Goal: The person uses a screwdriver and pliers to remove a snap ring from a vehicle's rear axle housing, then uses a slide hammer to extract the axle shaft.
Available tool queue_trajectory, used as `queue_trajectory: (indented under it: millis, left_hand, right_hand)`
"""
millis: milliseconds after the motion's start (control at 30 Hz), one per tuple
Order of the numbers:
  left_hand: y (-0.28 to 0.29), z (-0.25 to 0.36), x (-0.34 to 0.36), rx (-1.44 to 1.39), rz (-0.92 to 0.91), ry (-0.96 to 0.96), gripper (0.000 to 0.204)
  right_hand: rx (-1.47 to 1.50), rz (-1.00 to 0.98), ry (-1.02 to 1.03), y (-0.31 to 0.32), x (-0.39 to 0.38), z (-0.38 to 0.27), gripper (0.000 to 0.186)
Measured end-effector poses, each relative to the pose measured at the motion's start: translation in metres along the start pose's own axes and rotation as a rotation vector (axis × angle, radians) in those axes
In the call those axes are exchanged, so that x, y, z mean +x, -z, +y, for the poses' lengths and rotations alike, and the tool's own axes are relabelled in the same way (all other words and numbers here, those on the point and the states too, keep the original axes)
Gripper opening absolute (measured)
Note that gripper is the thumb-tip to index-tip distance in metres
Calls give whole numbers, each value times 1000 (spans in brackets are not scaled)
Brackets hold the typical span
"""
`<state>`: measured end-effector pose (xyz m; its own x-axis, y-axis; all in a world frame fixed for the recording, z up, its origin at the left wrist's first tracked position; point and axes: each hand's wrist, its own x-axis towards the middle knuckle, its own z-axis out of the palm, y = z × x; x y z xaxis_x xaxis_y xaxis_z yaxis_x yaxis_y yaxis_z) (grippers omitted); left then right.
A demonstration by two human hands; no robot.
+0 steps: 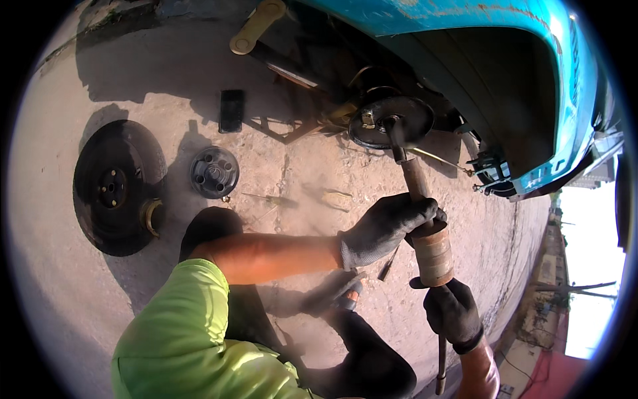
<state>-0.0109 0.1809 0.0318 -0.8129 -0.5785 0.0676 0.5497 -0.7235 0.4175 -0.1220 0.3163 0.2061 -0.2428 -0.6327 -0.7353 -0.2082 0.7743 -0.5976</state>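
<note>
Slide hammer is in both hands, lying between them and the dark round hub disc on the teal vehicle. Left hand, gloved, is wrapped on the shaft just at the hub-side end of the rusty cylindrical weight. Right hand, also gloved, is closed round the rod just behind the weight, thumb up against its rear end. Hands are apart, weight between them.

Key relation: long axis runs from the disc centre back toward the person, drifting slightly right. Far end meets the disc, ahead of the left hand; bare rod end trails out behind the right hand. Left is the nearer hand to the disc. As I read it, pull direction is straight back along that axis, so keeping both hands in line with it matters. Contact at the disc centre is too dark to tell how it's fixed.

Around: pliers and screwdriver on the ground, left of the left hand; wheel well apart, further left.
</note>
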Motion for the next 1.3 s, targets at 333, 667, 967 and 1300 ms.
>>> queue_trajectory:
  millis: [333, 667, 967, 1300]
  left_hand:
    - [17, -4, -6, 64, 80, 130, 47]
    - [10, 22, -9, 74, 20, 191, 50]
    - [13, 24, -9, 35, 16, 215, 50]
    - [20, 20, -5, -21, 12, 237, 50]
  right_hand:
    - [168, 102, -161, -50, -1, 0, 50]
    - [-40, 106, -119, -61, -12, -18, 34]
    - [-232, 81, -84, -59, -15, -24, 30]
    - [691, -155, -219, -47, -8, 1, 50]
